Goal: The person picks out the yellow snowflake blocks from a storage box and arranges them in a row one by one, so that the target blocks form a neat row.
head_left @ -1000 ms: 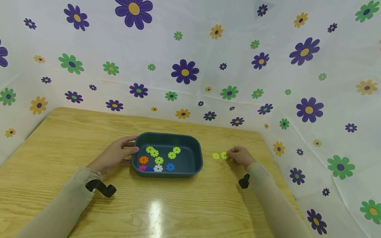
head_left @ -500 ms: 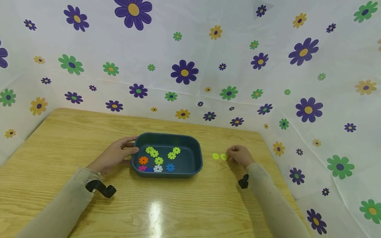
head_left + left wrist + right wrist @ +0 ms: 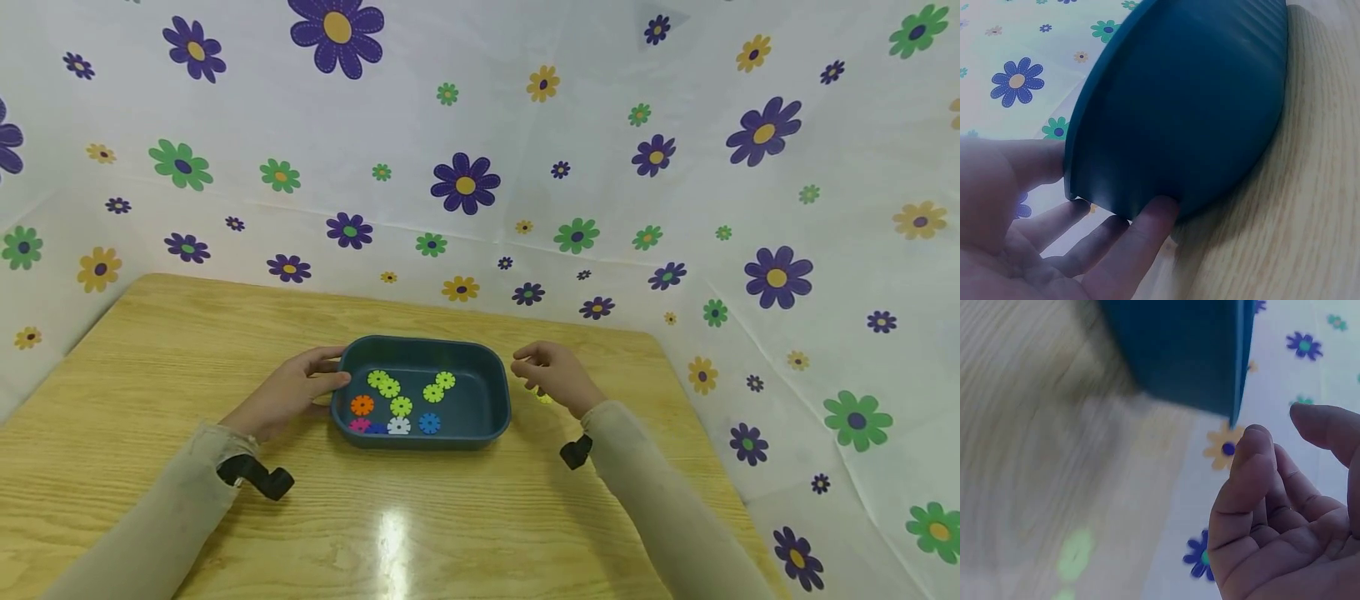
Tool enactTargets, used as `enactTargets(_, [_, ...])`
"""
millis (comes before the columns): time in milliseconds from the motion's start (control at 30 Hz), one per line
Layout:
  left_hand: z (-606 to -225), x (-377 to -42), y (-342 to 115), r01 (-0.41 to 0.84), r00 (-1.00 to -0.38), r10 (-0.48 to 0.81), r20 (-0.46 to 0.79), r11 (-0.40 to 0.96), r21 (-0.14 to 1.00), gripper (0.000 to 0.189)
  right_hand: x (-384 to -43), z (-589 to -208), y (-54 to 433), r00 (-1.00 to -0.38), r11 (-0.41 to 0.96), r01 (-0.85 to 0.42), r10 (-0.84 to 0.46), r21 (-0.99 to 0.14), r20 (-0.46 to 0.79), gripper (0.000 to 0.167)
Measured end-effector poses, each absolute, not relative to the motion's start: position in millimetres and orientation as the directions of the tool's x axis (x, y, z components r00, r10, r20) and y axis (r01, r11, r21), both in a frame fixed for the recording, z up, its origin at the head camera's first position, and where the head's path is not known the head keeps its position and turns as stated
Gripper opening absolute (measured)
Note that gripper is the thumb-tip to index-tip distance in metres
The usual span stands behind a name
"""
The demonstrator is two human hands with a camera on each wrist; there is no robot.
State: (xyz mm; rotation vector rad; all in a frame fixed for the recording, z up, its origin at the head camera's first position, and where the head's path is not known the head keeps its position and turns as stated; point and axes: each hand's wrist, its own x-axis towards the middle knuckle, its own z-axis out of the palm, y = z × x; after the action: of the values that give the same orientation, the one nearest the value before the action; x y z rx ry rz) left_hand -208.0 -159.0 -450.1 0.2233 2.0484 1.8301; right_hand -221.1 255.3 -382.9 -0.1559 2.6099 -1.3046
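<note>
My left hand point(image 3: 288, 392) holds the left end of a dark teal plastic tray point(image 3: 457, 442); in the left wrist view its fingertips point(image 3: 1163, 206) lie against the outer wall and rim. Notched plastic discs lie inside: several yellow-green ones point(image 3: 401, 406), an orange one point(image 3: 362, 405), a white one point(image 3: 398, 425), a blue one point(image 3: 430, 423), a pink one point(image 3: 360, 424) and a dark blue one point(image 3: 377, 428). My right hand point(image 3: 557, 377) is just right of the tray, fingers loosely bent, nothing between thumb and fingers. Below it, a yellow-green disc point(image 3: 543, 397) on the table is partly hidden.
The wooden table point(image 3: 300, 533) extends around the tray. A white flower-print sheet point(image 3: 510, 125) hangs behind it and along both sides. In the right wrist view, two blurred yellow-green discs point(image 3: 1075, 553) lie on the table near the tray's end.
My right hand has left the disc at its fingertips and moved left and slightly up, toward the tray's right end, now covering part of the loose discs. The left hand and tray stay put.
</note>
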Motion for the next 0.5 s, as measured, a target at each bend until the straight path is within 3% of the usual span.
enactTargets(500, [-451.1,-207.2,-160.3,-0.140,-0.912,0.374,-0.166,0.095,0.986,0.066,-218.3,-384.0,180.6,-0.924,0.575,-0.076,-0.348,-0.814,-0.159,0.036])
